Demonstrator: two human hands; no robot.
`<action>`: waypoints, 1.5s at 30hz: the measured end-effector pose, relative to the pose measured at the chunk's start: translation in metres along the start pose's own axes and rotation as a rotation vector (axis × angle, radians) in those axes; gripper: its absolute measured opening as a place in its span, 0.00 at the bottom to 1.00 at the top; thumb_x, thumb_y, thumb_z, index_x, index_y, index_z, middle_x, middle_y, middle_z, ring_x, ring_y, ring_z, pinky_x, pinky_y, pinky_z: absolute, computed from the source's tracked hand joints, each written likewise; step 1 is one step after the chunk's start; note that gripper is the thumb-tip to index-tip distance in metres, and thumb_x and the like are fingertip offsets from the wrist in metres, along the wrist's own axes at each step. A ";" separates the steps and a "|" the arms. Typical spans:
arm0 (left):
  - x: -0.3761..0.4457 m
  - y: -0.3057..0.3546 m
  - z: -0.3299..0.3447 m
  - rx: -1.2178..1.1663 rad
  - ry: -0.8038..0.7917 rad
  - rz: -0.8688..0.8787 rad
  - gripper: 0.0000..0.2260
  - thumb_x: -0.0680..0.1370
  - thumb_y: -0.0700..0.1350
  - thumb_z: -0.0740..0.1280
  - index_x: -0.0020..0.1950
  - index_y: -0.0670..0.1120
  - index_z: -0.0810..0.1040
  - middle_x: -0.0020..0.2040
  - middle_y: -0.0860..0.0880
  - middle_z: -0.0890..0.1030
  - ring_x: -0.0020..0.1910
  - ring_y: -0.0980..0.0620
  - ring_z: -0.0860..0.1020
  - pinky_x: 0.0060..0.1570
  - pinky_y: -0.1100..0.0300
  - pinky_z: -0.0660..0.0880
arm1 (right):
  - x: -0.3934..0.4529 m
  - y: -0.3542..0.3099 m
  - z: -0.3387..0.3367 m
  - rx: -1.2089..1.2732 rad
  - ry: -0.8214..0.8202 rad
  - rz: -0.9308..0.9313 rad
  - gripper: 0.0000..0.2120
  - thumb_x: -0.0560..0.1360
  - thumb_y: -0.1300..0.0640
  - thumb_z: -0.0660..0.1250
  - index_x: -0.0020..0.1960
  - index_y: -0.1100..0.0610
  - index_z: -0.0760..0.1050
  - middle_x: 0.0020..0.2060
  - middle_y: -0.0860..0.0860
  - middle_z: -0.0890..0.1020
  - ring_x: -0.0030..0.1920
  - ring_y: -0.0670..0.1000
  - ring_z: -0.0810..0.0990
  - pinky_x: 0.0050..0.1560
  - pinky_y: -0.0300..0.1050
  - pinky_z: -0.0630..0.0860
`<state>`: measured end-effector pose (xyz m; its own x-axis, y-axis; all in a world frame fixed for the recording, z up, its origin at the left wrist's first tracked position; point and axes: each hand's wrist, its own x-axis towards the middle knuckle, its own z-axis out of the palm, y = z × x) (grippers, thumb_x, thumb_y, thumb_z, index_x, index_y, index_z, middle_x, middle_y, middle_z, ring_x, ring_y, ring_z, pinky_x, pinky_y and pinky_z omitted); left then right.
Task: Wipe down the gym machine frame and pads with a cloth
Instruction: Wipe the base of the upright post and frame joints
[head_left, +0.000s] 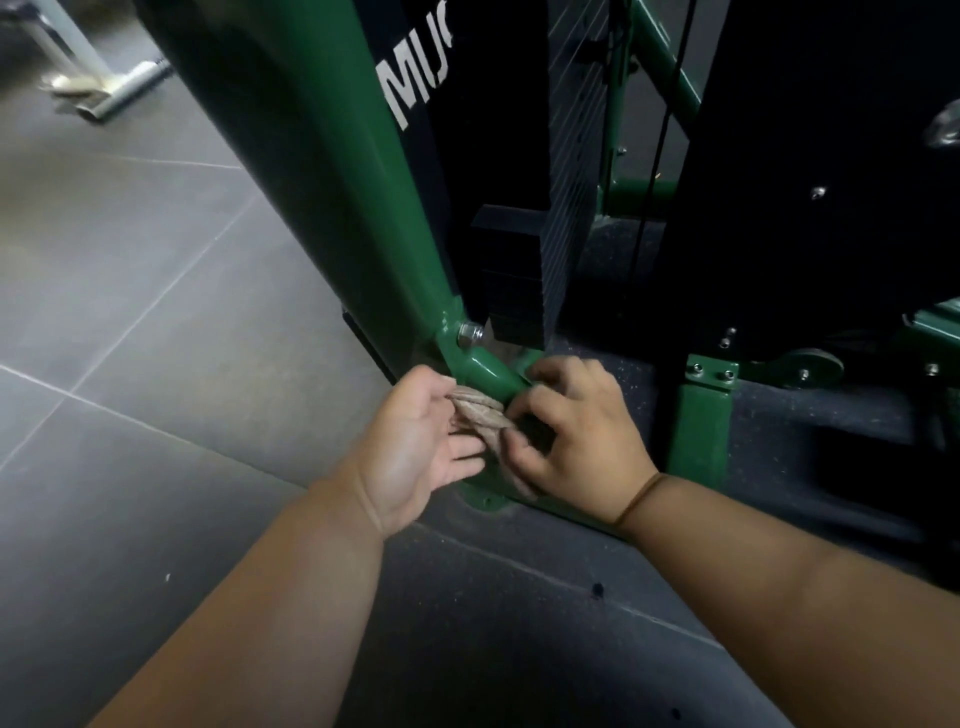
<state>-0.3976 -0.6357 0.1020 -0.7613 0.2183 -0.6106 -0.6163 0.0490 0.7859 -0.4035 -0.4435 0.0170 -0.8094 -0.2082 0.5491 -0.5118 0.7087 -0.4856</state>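
Grey floor tiles (119, 270) with pale grout lines across the left half; darker speckled rubber matting (519, 623) under and in front of the machine, marked by a few small dark spots. Dim room, light falling mostly on the tiles. Top left, the pale metal base of another piece of equipment (111, 85), blurred, with something light-coloured lying against it, too unclear to name.

Green machine frame (332, 171) rising as a wide upright post from lower centre toward the top left. Beside it a black shroud (467, 104) with white letters "MU" showing, the rest cut off, and a black weight stack (519, 280) below it. A bolt with nut (469, 332) at the post's foot. To the right, a short green upright bracket (698, 415) with two bolts on top, more green tubing beyond, and a thin black cable (660, 145) running down.

No containers in view.

Beige cloth (480, 415) bunched around the low green crossbar (485, 371) at the post's base, touching the tube. Left hand (415, 441) palm up, fingers loosely curled beneath the cloth, supporting it from the left. Right hand (576, 436) palm down, fingers bent and pinching the cloth against the bar from the right; a thin band around that wrist (636, 499).
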 end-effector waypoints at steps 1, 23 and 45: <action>-0.004 0.004 -0.002 0.053 0.013 -0.005 0.33 0.76 0.60 0.55 0.77 0.46 0.73 0.74 0.44 0.77 0.71 0.40 0.77 0.74 0.43 0.71 | -0.001 0.000 -0.003 0.012 -0.002 0.007 0.09 0.72 0.49 0.74 0.49 0.52 0.83 0.53 0.54 0.79 0.51 0.60 0.77 0.52 0.58 0.75; -0.037 -0.003 0.002 0.869 0.592 0.377 0.12 0.78 0.41 0.66 0.41 0.57 0.80 0.31 0.54 0.80 0.24 0.56 0.73 0.28 0.59 0.67 | 0.028 -0.041 0.004 0.339 -0.188 0.328 0.35 0.80 0.35 0.65 0.81 0.49 0.63 0.72 0.50 0.75 0.72 0.49 0.73 0.72 0.46 0.70; -0.016 -0.017 0.026 1.264 0.627 0.866 0.20 0.73 0.39 0.71 0.65 0.49 0.83 0.64 0.53 0.80 0.61 0.50 0.76 0.62 0.55 0.76 | -0.068 0.073 -0.006 0.201 -0.613 0.700 0.26 0.71 0.34 0.73 0.64 0.43 0.74 0.42 0.44 0.88 0.44 0.45 0.87 0.54 0.49 0.82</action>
<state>-0.3703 -0.6149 0.1010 -0.9202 0.2144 0.3274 0.3106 0.9091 0.2776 -0.3841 -0.3742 -0.0515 -0.9319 -0.1381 -0.3355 0.1530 0.6889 -0.7086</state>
